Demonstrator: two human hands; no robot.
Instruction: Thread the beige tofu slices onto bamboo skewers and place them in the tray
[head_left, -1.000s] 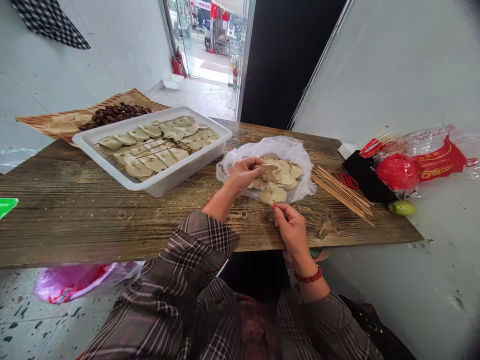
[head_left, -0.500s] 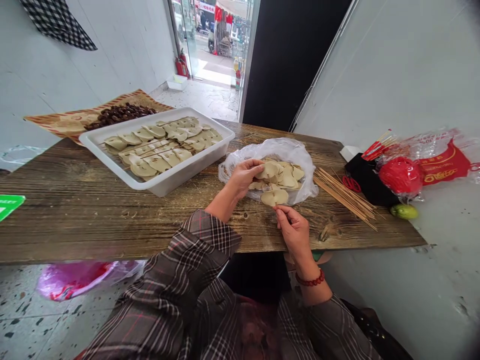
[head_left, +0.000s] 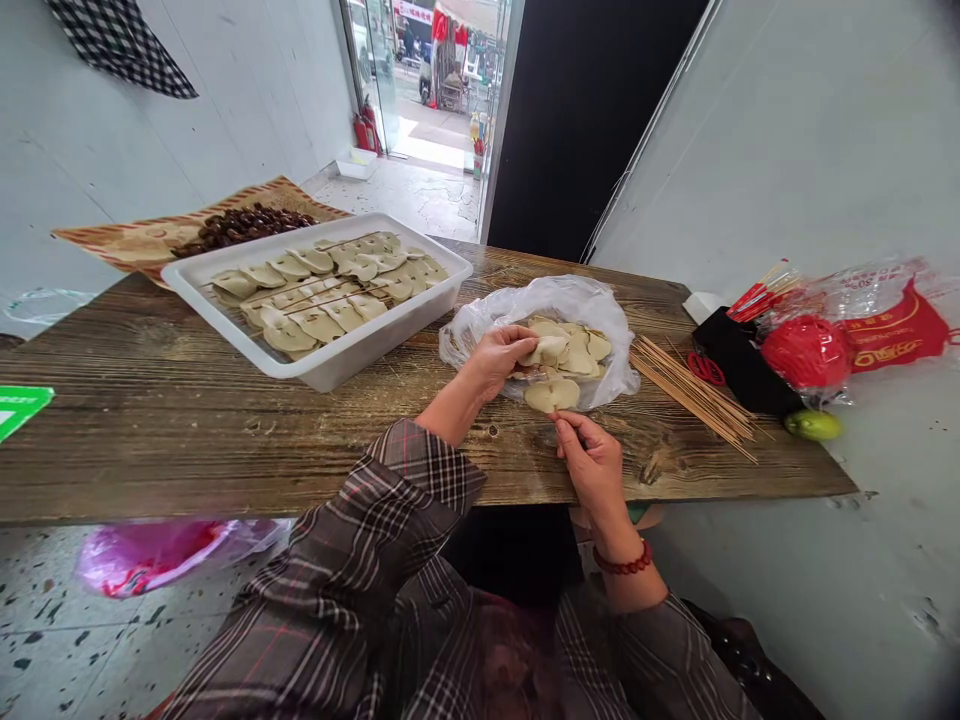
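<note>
Around 8 o'clock on the plastic bag (head_left: 615, 310), the left hand (head_left: 496, 360) has thumb and fingers pinched on a pale slice (head_left: 551, 350), while at 5 o'clock the right hand (head_left: 594, 462) grips the near end of what looks like a thin stick (head_left: 556, 412), with a second slice (head_left: 551, 396) on it at 6 o'clock. Threading would probably go cleanest with the held slice flat, the tip entering square and the left fingertips off its path. The stick's point cannot be made out, and the slice hides the fingertips behind it.
</note>
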